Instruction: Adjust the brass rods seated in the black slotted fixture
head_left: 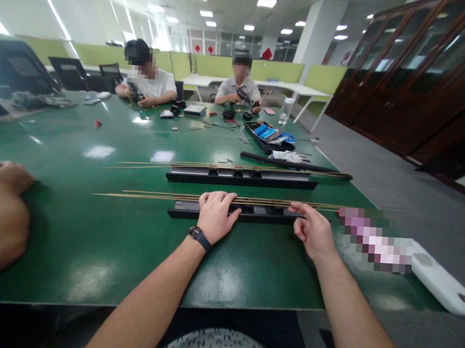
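Note:
A black slotted rail (261,212) lies on the green table (94,239) in front of me, with thin brass rods (148,195) lying along its top. My left hand (216,215) rests palm down on the rail, fingers spread over the rods. My right hand (311,228) touches the rods near the rail's right end with thumb and forefinger. A second black rail (242,177) with more brass rods (146,164) lies a little farther away.
A long black bar (296,166), white gloves (291,155) and a black tray of blue items (268,134) sit beyond. Another person's hand and arm (0,207) rest at the left. Two people work at the far end. A white device (442,281) lies at right.

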`<state>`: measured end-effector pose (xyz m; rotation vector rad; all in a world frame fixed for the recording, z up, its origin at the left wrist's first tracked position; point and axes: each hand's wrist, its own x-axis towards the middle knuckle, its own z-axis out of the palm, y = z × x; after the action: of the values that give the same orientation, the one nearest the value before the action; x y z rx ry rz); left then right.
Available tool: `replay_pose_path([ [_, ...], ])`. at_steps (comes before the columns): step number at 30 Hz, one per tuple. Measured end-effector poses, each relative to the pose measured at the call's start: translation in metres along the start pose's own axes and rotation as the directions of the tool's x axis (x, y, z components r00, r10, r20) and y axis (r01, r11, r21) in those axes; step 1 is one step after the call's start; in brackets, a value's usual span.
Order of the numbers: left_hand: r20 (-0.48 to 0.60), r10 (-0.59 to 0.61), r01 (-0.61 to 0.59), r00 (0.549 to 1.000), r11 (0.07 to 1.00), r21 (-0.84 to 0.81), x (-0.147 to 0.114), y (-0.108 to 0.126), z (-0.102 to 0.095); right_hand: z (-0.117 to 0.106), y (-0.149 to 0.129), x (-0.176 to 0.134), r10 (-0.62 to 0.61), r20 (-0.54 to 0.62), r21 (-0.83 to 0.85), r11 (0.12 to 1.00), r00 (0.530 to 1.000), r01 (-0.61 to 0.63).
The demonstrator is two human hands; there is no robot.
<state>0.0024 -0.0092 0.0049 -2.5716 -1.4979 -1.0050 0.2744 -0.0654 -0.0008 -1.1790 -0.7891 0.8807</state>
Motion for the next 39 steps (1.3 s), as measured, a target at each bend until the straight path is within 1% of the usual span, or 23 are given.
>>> replay_pose_path([
  [3,0.0,-0.003,0.003,1.0,1.0,0.002,0.0001,0.0004,0.0003,-0.0012,0.0004,0.0023,-0.011,-0.065,0.011,1.0,0.998,0.011],
  [5,0.0,-0.002,0.002,1.0,1.0,0.001,0.0,0.0002,0.0002,-0.0022,0.0003,0.0033,-0.014,-0.086,0.024,1.0,0.996,0.016],
  [7,0.0,0.0,0.0,1.0,1.0,0.0,-0.0001,-0.0001,0.0001,-0.0025,-0.0001,0.0031,-0.012,-0.08,0.029,0.999,0.997,0.014],
  [13,-0.001,0.002,-0.002,1.0,1.0,-0.004,-0.0003,-0.0009,0.0004,-0.0007,-0.0008,-0.0005,0.009,-0.013,0.011,1.0,1.0,-0.009],
  [21,-0.001,0.001,-0.001,1.0,1.0,-0.011,-0.0004,-0.0006,0.0002,-0.0028,-0.001,0.0033,-0.018,-0.088,0.032,0.999,0.996,0.021],
  [27,-0.001,0.005,-0.005,1.0,1.0,-0.01,-0.0005,-0.0008,0.0006,-0.0025,0.0004,0.0012,-0.004,-0.009,0.003,1.0,1.0,0.005],
  [29,0.0,0.004,-0.004,1.0,1.0,-0.01,-0.0005,-0.0009,0.0006,-0.0024,0.0011,0.0015,-0.013,-0.023,0.002,1.0,1.0,0.013],
  [32,-0.001,0.004,-0.004,1.0,1.0,-0.01,-0.0005,-0.0011,0.0004,-0.0032,0.001,0.0027,-0.026,-0.083,0.021,0.999,0.996,0.027],
  [34,0.0,0.005,-0.005,1.0,1.0,-0.011,-0.0005,-0.0011,0.0003,-0.0038,0.0001,0.003,-0.028,-0.1,0.032,0.999,0.995,0.032],
  [39,0.012,0.0,0.0,1.0,1.0,-0.012,-0.0003,-0.0004,0.0,-0.0029,-0.0009,0.0016,0.006,-0.029,0.011,1.0,1.0,-0.006],
])
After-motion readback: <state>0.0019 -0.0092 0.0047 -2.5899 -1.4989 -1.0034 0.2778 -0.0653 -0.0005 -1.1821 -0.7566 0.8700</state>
